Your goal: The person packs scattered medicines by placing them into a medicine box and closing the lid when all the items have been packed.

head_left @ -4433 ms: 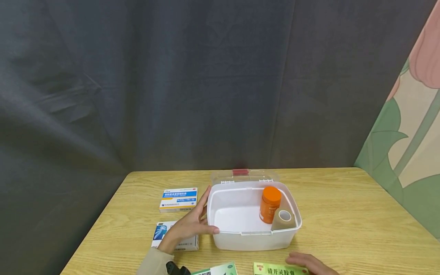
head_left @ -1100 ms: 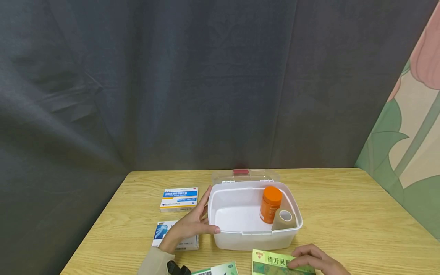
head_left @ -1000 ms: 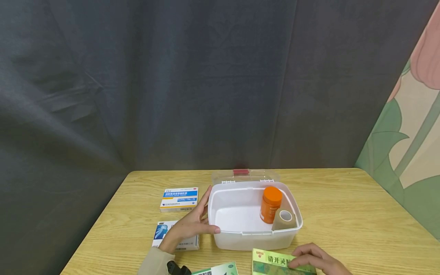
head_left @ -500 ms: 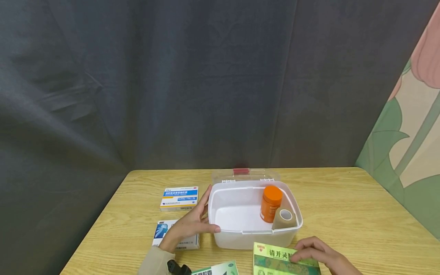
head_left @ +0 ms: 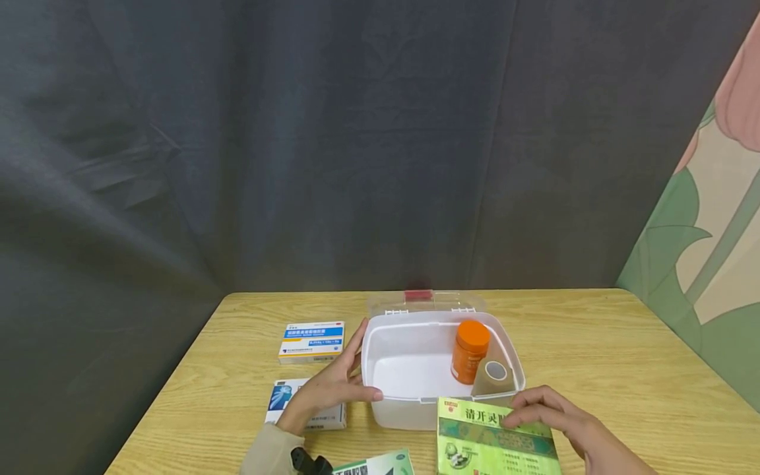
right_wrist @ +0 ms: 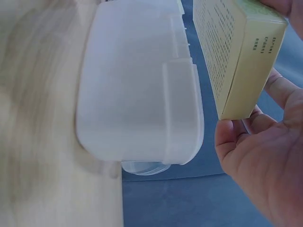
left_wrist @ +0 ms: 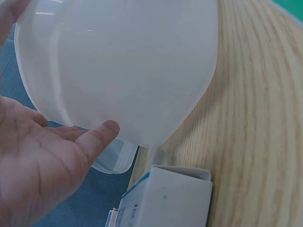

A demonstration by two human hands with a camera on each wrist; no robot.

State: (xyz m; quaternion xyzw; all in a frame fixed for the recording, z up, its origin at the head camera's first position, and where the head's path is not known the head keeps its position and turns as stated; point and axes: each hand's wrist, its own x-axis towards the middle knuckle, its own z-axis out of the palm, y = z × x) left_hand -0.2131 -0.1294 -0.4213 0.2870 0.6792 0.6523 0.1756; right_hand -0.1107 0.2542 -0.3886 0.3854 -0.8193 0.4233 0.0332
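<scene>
A white plastic box (head_left: 404, 414) stands with its clear lid (head_left: 388, 303) folded back. My left hand (head_left: 329, 389) holds its left end, thumb at the front corner and fingers toward the back one; the left wrist view shows fingers against the box's wall (left_wrist: 132, 71). Inside, on the right, stand an orange bottle (head_left: 468, 356) and a brown tape roll (head_left: 487, 386). In front, my right hand (head_left: 561, 415) grips a green medicine box (head_left: 475, 432) by its right side, thumb on the printed face. The right wrist view has this medicine box (right_wrist: 253, 61) raised, fingers beneath its lower edge.
Left of the plastic box lie a blue-and-white medicine box (head_left: 311, 343) and a second white one (head_left: 329, 419), partly behind my left wrist. Another green-and-white carton (head_left: 380, 465) lies at the frame's bottom edge. A dark curtain (head_left: 356, 145) hangs behind the wooden table (head_left: 594, 356).
My right hand has come from touching the green medicine box to gripping it, lifting and tilting it up toward the plastic box's front wall. The left hand keeps its hold.
</scene>
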